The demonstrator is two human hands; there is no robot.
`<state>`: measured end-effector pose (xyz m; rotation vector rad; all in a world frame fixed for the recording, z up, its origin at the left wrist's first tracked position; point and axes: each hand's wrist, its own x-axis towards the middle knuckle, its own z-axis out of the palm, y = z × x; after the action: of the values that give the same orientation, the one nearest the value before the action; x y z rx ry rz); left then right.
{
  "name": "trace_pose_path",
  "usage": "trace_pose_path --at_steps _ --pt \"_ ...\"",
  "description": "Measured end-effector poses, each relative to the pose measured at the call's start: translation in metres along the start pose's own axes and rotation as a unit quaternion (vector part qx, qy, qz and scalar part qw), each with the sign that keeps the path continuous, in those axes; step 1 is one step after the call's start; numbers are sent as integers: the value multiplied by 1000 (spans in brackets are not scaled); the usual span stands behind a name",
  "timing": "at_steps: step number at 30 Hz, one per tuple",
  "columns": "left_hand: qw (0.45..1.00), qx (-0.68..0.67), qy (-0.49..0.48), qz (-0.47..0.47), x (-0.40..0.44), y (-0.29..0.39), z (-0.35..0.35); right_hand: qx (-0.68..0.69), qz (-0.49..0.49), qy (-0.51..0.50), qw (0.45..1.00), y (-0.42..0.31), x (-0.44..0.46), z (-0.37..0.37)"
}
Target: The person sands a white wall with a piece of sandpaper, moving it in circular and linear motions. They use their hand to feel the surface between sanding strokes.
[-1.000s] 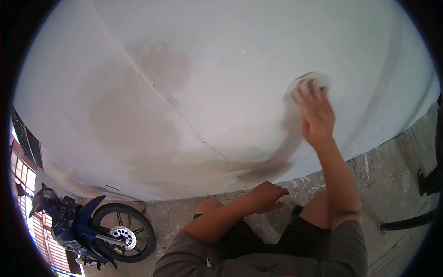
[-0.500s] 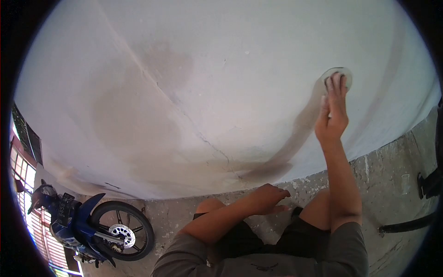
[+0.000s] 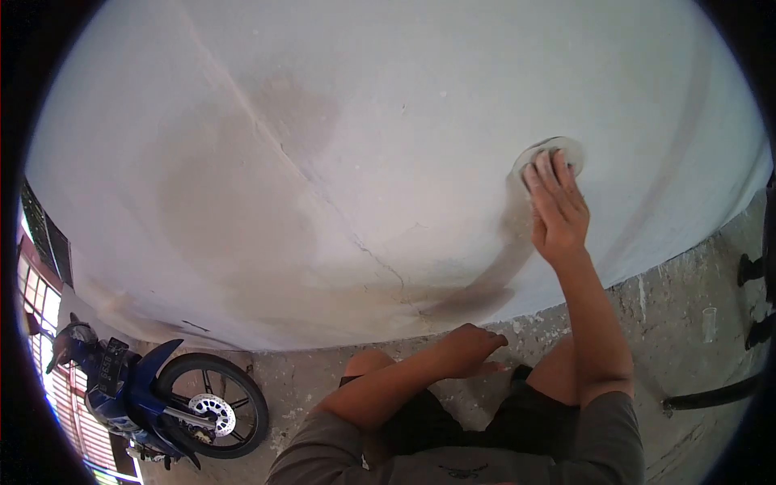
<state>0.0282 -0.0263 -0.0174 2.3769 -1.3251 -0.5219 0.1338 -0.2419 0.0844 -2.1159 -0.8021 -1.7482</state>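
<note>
My right hand (image 3: 558,206) is raised against the pale wall (image 3: 453,73), its fingers bent over a round, pale, flat disc (image 3: 572,149) and pressing it to the surface. The disc looks like a sanding disc, but its face against the wall is hidden. My left hand (image 3: 470,351) hangs above my knees near the foot of the wall. Its thumb is apart from the loosely bent fingers and nothing shows in it. A thin crack (image 3: 356,238) runs slantwise down the wall, with a wide brownish patch (image 3: 234,202) around it.
A blue motorcycle (image 3: 145,388) stands at the lower left, its front wheel close to the wall. On the worn concrete floor (image 3: 679,356) to the right are a clear cup (image 3: 709,323) and dark legs of some object (image 3: 711,394).
My right hand has slid the disc left and slightly down along the wall. My left hand has stayed almost still.
</note>
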Motion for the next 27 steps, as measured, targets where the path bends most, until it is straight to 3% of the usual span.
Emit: trace_pose_path --at_steps 2,4,6,9,13,16,20,22,24,26,27 --pt "1000 10 2 -2 -1 -1 0 -30 10 0 999 13 1 -2" --pt "999 -6 34 16 -2 0 0 -17 112 135 984 21 3 3" --pt "1000 -6 17 10 -1 2 -4 -40 107 121 986 9 -1 4" --pt "1000 -4 2 7 0 1 -3 4 5 11 1000 -2 -8 9" --pt "999 -9 30 24 -2 -3 2 -60 97 87 990 33 2 -8" --pt "999 -19 41 26 -6 -2 -1 -29 112 106 988 30 -2 -4" --pt "1000 -4 3 -4 -5 -3 -4 0 2 -2 1000 4 -5 3" --pt "999 -7 32 10 -4 -3 -4 -27 13 -5 1000 20 1 -4" --pt "1000 -12 26 0 -6 1 -6 -27 129 146 981 31 6 -3" --pt "1000 -17 15 -2 -4 2 -4 -33 130 146 980 19 2 2" --pt "1000 -16 9 -2 -5 -2 1 -12 102 89 991 6 -1 5"
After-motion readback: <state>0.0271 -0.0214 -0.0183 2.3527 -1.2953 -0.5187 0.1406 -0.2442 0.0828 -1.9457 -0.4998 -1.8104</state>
